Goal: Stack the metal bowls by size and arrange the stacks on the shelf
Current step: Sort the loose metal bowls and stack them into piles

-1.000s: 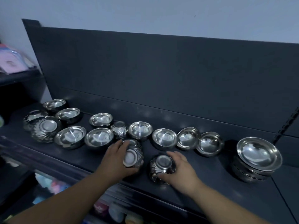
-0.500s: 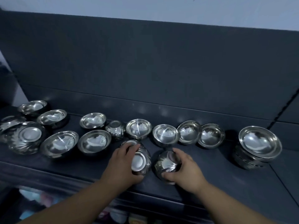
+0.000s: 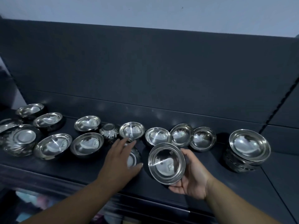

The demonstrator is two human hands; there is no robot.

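Note:
Several shiny metal bowls lie in loose rows along the dark shelf (image 3: 186,188). My right hand (image 3: 192,177) grips one bowl (image 3: 166,163) from beneath, lifted off the shelf and tilted so its hollow faces me. My left hand (image 3: 120,160) rests with spread fingers over an upturned patterned bowl (image 3: 133,159) lying on its side at the shelf front. A stack of larger bowls (image 3: 249,149) stands at the right. A small fluted cup (image 3: 109,132) sits upside down in the back row.
The shelf's dark back panel (image 3: 145,70) rises right behind the bowls. A large overturned fluted bowl (image 3: 21,139) lies at the far left. Below the shelf front, coloured goods (image 3: 32,201) show on a lower level. Bare shelf lies between the held bowl and the stack.
My right hand has lifted its bowl and turned it from base-up to hollow facing me. My left hand has loosened its grip and now lies flatter over the patterned bowl.

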